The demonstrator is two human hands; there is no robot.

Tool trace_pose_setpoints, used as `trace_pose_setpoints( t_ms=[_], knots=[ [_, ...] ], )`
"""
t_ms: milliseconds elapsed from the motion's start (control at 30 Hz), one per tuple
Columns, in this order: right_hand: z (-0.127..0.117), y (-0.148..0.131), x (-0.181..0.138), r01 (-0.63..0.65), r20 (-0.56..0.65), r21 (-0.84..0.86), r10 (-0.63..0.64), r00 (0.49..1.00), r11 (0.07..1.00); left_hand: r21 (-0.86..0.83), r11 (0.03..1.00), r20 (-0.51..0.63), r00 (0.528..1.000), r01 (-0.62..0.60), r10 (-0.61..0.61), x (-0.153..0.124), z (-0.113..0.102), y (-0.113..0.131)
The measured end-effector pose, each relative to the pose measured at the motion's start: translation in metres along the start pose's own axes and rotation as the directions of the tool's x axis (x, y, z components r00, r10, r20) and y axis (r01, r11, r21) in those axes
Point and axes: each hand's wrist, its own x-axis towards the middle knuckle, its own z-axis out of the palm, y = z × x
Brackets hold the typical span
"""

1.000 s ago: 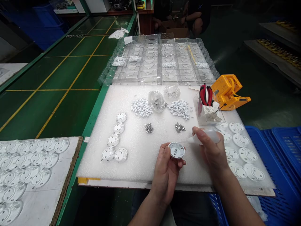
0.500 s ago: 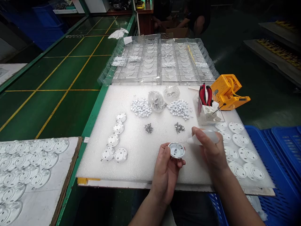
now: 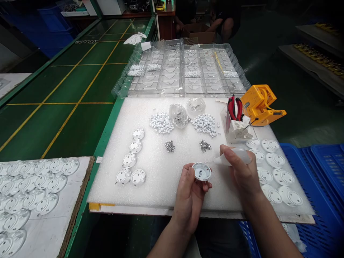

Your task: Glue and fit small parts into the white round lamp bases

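Observation:
My left hand (image 3: 189, 195) is closed around a round white plastic disc (image 3: 202, 171), held open side up above the white foam sheet (image 3: 150, 186). My right hand (image 3: 242, 172) grips a small translucent squeeze bottle (image 3: 238, 156) lying sideways, its nozzle pointing left toward the disc but a little short of its rim. Two small heaps of metal screws (image 3: 170, 146) lie on the foam just beyond my hands.
Finished discs sit in a column at the left (image 3: 131, 157) and in rows at the right (image 3: 271, 172). White small parts (image 3: 161, 122), bags, red pliers (image 3: 234, 107), a yellow tool (image 3: 259, 104) and clear trays (image 3: 185, 68) lie farther back. A blue crate (image 3: 319, 186) stands at right.

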Motion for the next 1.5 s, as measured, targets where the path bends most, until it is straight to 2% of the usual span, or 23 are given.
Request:
trace_pose_setpoints(
  t_ms=[533,600,733,800,900,967,1033,1133,1200,1267,1333,1400,1467,1500],
  knots=[
    [0.0,0.001,0.0,-0.004,-0.019,0.02,0.004,1.0,1.0,0.003,1.0,0.005,1.0,0.002,-0.002,0.0,0.0,-0.001],
    [0.001,-0.001,0.002,-0.008,-0.043,0.076,0.012,0.999,0.997,-0.004,1.0,0.001,1.0,0.003,-0.003,0.0,0.0,-0.001],
    [0.002,-0.006,0.011,0.037,-0.133,0.319,0.006,0.991,0.947,-0.024,1.0,-0.008,1.0,0.012,-0.012,0.0,0.0,0.0],
    [0.003,-0.008,0.015,0.025,-0.119,0.397,0.024,0.993,0.918,-0.036,0.999,-0.007,1.0,0.012,-0.013,0.001,0.0,0.0],
    [0.005,-0.01,0.016,-0.067,-0.033,0.4,0.088,0.996,0.914,-0.052,0.999,0.0,1.0,0.004,-0.004,0.001,-0.001,-0.001],
    [0.005,-0.011,0.015,-0.113,0.009,0.336,0.117,0.993,0.935,-0.057,0.998,0.017,1.0,0.003,-0.002,0.001,-0.002,-0.001],
    [0.007,-0.011,0.017,-0.123,0.073,0.2,0.11,0.991,0.972,-0.058,0.998,0.048,0.999,0.004,-0.001,0.0,-0.004,-0.001],
    [0.015,-0.009,0.028,-0.016,0.234,-0.155,0.052,0.971,0.988,-0.059,0.998,0.1,0.995,0.004,0.002,0.0,-0.007,-0.001],
    [0.025,-0.006,0.038,0.133,0.267,-0.394,-0.025,0.963,0.91,-0.06,0.998,0.12,0.993,0.007,0.0,0.0,-0.009,-0.001],
    [0.036,-0.001,0.046,0.225,0.238,-0.565,-0.104,0.966,0.794,-0.064,0.998,0.132,0.991,0.014,-0.006,0.001,-0.011,-0.002],
    [0.044,0.0,0.047,0.246,0.218,-0.647,-0.134,0.967,0.722,-0.073,0.997,0.144,0.99,0.015,-0.005,0.002,-0.013,-0.003],
    [0.044,-0.005,0.043,0.276,0.23,-0.659,-0.162,0.96,0.699,-0.08,0.997,0.149,0.989,0.015,-0.003,0.003,-0.015,-0.003],
    [0.034,-0.019,0.036,0.32,0.195,-0.652,-0.256,0.947,0.687,-0.076,0.997,0.152,0.988,0.025,-0.013,0.002,-0.016,-0.003],
    [0.025,-0.027,0.033,0.324,0.127,-0.658,-0.323,0.938,0.68,-0.07,0.997,0.153,0.988,0.035,-0.024,0.002,-0.016,-0.003]
  ],
)
